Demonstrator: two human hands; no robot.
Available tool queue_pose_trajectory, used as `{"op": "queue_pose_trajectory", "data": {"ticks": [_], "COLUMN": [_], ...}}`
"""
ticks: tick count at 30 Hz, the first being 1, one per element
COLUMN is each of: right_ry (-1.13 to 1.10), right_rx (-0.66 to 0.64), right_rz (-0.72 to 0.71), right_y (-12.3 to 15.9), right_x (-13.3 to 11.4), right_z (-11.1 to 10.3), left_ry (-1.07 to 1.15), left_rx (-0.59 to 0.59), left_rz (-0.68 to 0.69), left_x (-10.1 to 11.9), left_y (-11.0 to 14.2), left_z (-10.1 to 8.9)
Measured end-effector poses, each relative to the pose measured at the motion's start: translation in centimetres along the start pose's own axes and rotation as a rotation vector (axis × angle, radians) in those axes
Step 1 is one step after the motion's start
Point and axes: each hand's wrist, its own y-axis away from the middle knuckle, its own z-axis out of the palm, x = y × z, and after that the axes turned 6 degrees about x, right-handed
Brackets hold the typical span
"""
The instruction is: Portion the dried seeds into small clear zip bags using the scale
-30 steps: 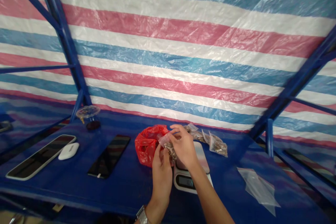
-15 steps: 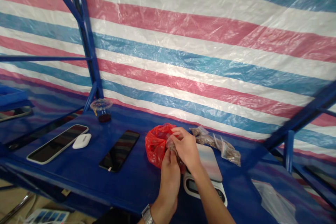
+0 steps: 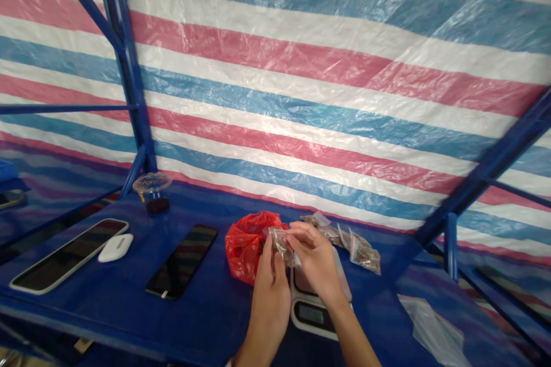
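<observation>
Between my two hands is a small clear zip bag (image 3: 282,245) with brown bits inside. My left hand (image 3: 272,281) pinches its left edge, while the fingers of my right hand (image 3: 316,258) grip the upper right edge. Just left of the bag stands a red plastic bag (image 3: 244,249), its mouth open and partly hidden by my left hand. Under and behind my right hand lies a white digital scale (image 3: 312,315) with a grey plate. Several filled zip bags (image 3: 364,253) rest beyond the scale, to the right.
A black phone (image 3: 183,261) lies left of the red bag. Farther left are another phone (image 3: 71,253), a white earphone case (image 3: 115,248) and a clear cup (image 3: 155,192) of dark liquid. Flat clear bags (image 3: 434,330) lie at right. Blue metal bars (image 3: 138,86) frame the table.
My hands have drawn the small zip bag slightly away from the red bag and over the scale, holding it upright by its top. The camera view has shifted a little.
</observation>
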Motion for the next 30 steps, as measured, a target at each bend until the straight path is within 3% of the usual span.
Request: {"op": "queue_pose_trajectory", "data": {"ticks": [4, 9, 15, 20, 25, 30], "right_ry": [-0.062, -0.050, 0.253, 0.622, 0.656, 0.619], "right_rx": [0.009, 0.068, 0.160, 0.234, 0.351, 0.375], "right_rz": [-0.016, -0.066, -0.040, -0.235, -0.274, -0.241], "right_y": [0.3, 0.1, -0.5, -0.1, 0.0, 0.0], "right_x": [-0.5, -1.1, 1.8, 3.2, 2.6, 3.4], "right_z": [-2.6, -5.5, -9.5, -10.9, -12.5, -13.9], "left_ry": [-0.202, -0.287, -0.270, -0.244, -0.246, -0.273], "left_rx": [-0.041, -0.106, -0.080, -0.047, -0.038, -0.018], "left_rz": [0.149, 0.273, 0.284, 0.332, 0.375, 0.403], "left_x": [1.1, 1.5, 2.1, 2.4, 2.5, 2.4], "left_y": [1.0, 1.5, 1.2, 1.3, 1.5, 1.3], "left_z": [-0.1, -0.1, -0.3, -0.2, -0.3, -0.2]}}
